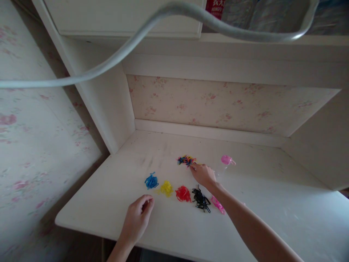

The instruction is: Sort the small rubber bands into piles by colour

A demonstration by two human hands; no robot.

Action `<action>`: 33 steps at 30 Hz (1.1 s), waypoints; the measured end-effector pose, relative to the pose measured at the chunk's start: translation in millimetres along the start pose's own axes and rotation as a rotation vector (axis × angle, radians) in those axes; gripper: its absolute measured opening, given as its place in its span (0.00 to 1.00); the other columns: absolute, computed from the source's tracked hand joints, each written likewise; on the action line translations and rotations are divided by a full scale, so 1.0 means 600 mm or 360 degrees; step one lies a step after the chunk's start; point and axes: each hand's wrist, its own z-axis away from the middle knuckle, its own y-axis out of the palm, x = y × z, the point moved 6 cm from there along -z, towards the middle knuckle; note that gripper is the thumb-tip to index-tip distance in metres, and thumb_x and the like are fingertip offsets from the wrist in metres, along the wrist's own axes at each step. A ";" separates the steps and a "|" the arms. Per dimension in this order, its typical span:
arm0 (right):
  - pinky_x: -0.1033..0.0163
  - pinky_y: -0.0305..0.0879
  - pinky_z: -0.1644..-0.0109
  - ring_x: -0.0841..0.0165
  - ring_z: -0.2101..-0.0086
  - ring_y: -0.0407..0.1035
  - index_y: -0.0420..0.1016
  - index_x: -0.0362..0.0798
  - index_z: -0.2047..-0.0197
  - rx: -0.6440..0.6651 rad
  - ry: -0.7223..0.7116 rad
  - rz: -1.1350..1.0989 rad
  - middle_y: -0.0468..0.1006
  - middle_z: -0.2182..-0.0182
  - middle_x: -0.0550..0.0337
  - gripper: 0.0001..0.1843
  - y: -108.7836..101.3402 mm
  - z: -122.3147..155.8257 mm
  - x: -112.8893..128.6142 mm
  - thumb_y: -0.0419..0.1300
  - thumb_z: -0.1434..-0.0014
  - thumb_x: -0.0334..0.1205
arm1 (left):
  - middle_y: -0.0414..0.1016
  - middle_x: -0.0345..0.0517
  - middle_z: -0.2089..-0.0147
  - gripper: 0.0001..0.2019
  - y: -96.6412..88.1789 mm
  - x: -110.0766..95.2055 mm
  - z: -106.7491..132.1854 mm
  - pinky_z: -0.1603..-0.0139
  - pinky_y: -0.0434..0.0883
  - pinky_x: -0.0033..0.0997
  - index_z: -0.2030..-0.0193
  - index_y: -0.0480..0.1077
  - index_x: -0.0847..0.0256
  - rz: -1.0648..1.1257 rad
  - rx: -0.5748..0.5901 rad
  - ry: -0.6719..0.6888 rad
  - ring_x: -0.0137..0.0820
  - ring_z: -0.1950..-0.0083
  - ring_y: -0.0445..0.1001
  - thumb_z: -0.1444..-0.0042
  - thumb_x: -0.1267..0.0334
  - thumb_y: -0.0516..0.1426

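Observation:
At the near edge of a mixed-colour pile of small rubber bands point(185, 159), my right hand point(204, 174) pinches with its fingertips among the bands. My left hand point(138, 216) hovers low over the table, thumb and fingers curled together; whether anything is inside is hidden. Just beyond it lie a blue rubber band pile point(151, 181) and a yellow rubber band pile point(166, 188). Further right come a red rubber band pile point(183, 194), a black rubber band pile point(201, 199) and a pink rubber band pile point(218, 205), the last partly covered by my right forearm.
A pink see-through item point(228, 159), perhaps a small container, lies beyond my right hand. The white table point(103, 203) has a raised back edge and side panels. Overhead hang a cabinet point(128, 18) and a pale curved tube point(109, 65) crossing the view.

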 end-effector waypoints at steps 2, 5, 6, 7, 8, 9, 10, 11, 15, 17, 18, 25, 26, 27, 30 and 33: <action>0.62 0.63 0.62 0.63 0.62 0.73 0.74 0.64 0.50 -0.0020 0.0018 -0.0001 0.79 0.61 0.57 0.21 -0.001 0.002 -0.005 0.42 0.36 0.51 | 0.74 0.40 0.73 0.15 0.001 0.002 0.000 0.70 0.66 0.24 0.64 0.72 0.59 -0.0004 0.0005 0.0009 0.30 0.72 0.71 0.42 0.53 0.50; 0.63 0.62 0.63 0.62 0.63 0.74 0.75 0.64 0.51 -0.0045 0.0034 -0.0008 0.80 0.62 0.57 0.21 -0.003 0.004 -0.013 0.43 0.36 0.51 | 0.74 0.40 0.73 0.16 0.003 0.007 0.000 0.70 0.66 0.24 0.62 0.72 0.60 -0.0018 0.0011 0.0010 0.29 0.72 0.71 0.41 0.52 0.49; 0.63 0.62 0.64 0.62 0.63 0.74 0.74 0.65 0.51 -0.0055 0.0038 -0.0015 0.80 0.63 0.57 0.21 -0.004 0.006 -0.016 0.43 0.36 0.51 | 0.74 0.40 0.72 0.16 0.004 0.008 0.000 0.70 0.66 0.24 0.62 0.72 0.60 -0.0020 0.0011 0.0010 0.29 0.72 0.71 0.41 0.52 0.49; 0.64 0.62 0.64 0.62 0.63 0.74 0.74 0.65 0.50 -0.0067 0.0039 -0.0023 0.80 0.63 0.57 0.21 -0.005 0.007 -0.019 0.42 0.36 0.51 | 0.75 0.40 0.72 0.16 0.004 0.009 0.000 0.70 0.66 0.24 0.61 0.72 0.60 -0.0020 0.0011 0.0011 0.29 0.71 0.71 0.41 0.52 0.49; 0.64 0.61 0.64 0.62 0.64 0.74 0.73 0.65 0.49 -0.0079 0.0036 -0.0033 0.80 0.63 0.57 0.21 -0.006 0.009 -0.021 0.42 0.36 0.51 | 0.75 0.40 0.71 0.16 0.004 0.009 0.000 0.69 0.66 0.24 0.62 0.72 0.60 -0.0020 0.0010 0.0013 0.29 0.71 0.71 0.41 0.52 0.49; 0.64 0.61 0.64 0.62 0.64 0.74 0.73 0.64 0.49 -0.0090 0.0029 -0.0044 0.80 0.63 0.57 0.21 -0.007 0.011 -0.023 0.42 0.36 0.50 | 0.75 0.40 0.71 0.16 0.005 0.009 -0.001 0.69 0.66 0.24 0.62 0.72 0.60 -0.0022 0.0013 0.0015 0.29 0.71 0.71 0.41 0.52 0.49; 0.64 0.60 0.64 0.62 0.64 0.74 0.74 0.63 0.50 -0.0099 0.0017 -0.0056 0.80 0.63 0.57 0.22 -0.008 0.014 -0.025 0.42 0.36 0.50 | 0.74 0.40 0.71 0.16 0.005 0.009 -0.001 0.69 0.66 0.24 0.62 0.72 0.60 -0.0024 0.0016 0.0015 0.29 0.71 0.71 0.41 0.52 0.49; 0.64 0.60 0.64 0.63 0.64 0.74 0.74 0.62 0.51 -0.0107 0.0002 -0.0070 0.80 0.63 0.57 0.22 -0.009 0.018 -0.027 0.42 0.36 0.49 | 0.74 0.40 0.71 0.16 0.006 0.009 -0.001 0.69 0.66 0.24 0.62 0.72 0.60 -0.0027 0.0020 0.0014 0.28 0.70 0.71 0.41 0.52 0.49; 0.66 0.58 0.64 0.65 0.64 0.73 0.76 0.58 0.54 -0.0126 -0.0068 -0.0141 0.80 0.65 0.58 0.22 -0.017 0.050 -0.036 0.42 0.35 0.48 | 0.74 0.38 0.71 0.15 0.006 0.010 0.000 0.68 0.66 0.24 0.61 0.71 0.59 -0.0042 0.0024 -0.0001 0.28 0.70 0.71 0.41 0.51 0.50; 0.68 0.57 0.64 0.67 0.65 0.73 0.77 0.59 0.55 -0.0123 -0.0118 -0.0178 0.81 0.66 0.60 0.21 -0.022 0.076 -0.041 0.43 0.35 0.48 | 0.74 0.38 0.71 0.15 0.006 0.010 0.001 0.69 0.66 0.24 0.61 0.71 0.59 -0.0034 0.0024 -0.0001 0.28 0.70 0.71 0.41 0.51 0.50; 0.68 0.57 0.65 0.68 0.66 0.73 0.77 0.60 0.56 -0.0118 -0.0144 -0.0193 0.80 0.68 0.62 0.20 -0.024 0.090 -0.044 0.43 0.36 0.48 | 0.74 0.38 0.71 0.15 0.006 0.011 0.000 0.69 0.66 0.23 0.62 0.71 0.59 -0.0030 0.0023 0.0001 0.28 0.71 0.71 0.41 0.52 0.50; 0.69 0.47 0.74 0.73 0.78 0.66 0.77 0.57 0.68 -0.0030 -0.0341 -0.0214 0.76 0.78 0.65 0.18 -0.025 0.171 -0.049 0.46 0.37 0.44 | 0.72 0.37 0.74 0.15 0.008 0.012 -0.004 0.72 0.65 0.23 0.64 0.71 0.59 -0.0079 0.0004 0.0010 0.27 0.74 0.69 0.42 0.51 0.50; 0.69 0.46 0.75 0.73 0.79 0.65 0.77 0.56 0.70 -0.0029 -0.0355 -0.0187 0.75 0.79 0.65 0.18 -0.025 0.175 -0.048 0.47 0.38 0.42 | 0.72 0.37 0.75 0.15 0.008 0.012 -0.004 0.72 0.65 0.23 0.64 0.71 0.58 -0.0089 0.0001 0.0007 0.27 0.74 0.69 0.42 0.51 0.50; 0.69 0.44 0.75 0.73 0.79 0.65 0.76 0.54 0.73 -0.0027 -0.0370 -0.0162 0.75 0.79 0.64 0.18 -0.024 0.177 -0.046 0.47 0.38 0.41 | 0.72 0.37 0.75 0.15 0.008 0.012 -0.004 0.72 0.65 0.23 0.64 0.71 0.58 -0.0100 0.0002 0.0006 0.27 0.74 0.69 0.42 0.51 0.50; 0.68 0.42 0.76 0.73 0.79 0.65 0.74 0.53 0.75 -0.0030 -0.0406 -0.0126 0.74 0.80 0.64 0.17 -0.025 0.179 -0.041 0.48 0.39 0.39 | 0.73 0.38 0.73 0.15 0.008 0.010 -0.001 0.70 0.66 0.24 0.63 0.71 0.58 -0.0135 -0.0003 0.0025 0.28 0.73 0.71 0.42 0.51 0.50; 0.68 0.42 0.77 0.73 0.80 0.65 0.74 0.54 0.75 -0.0099 -0.0376 -0.0135 0.74 0.80 0.64 0.18 -0.036 0.183 -0.043 0.48 0.38 0.42 | 0.75 0.39 0.71 0.15 0.009 0.009 0.002 0.68 0.67 0.24 0.63 0.72 0.59 -0.0162 -0.0012 0.0062 0.28 0.70 0.72 0.42 0.51 0.50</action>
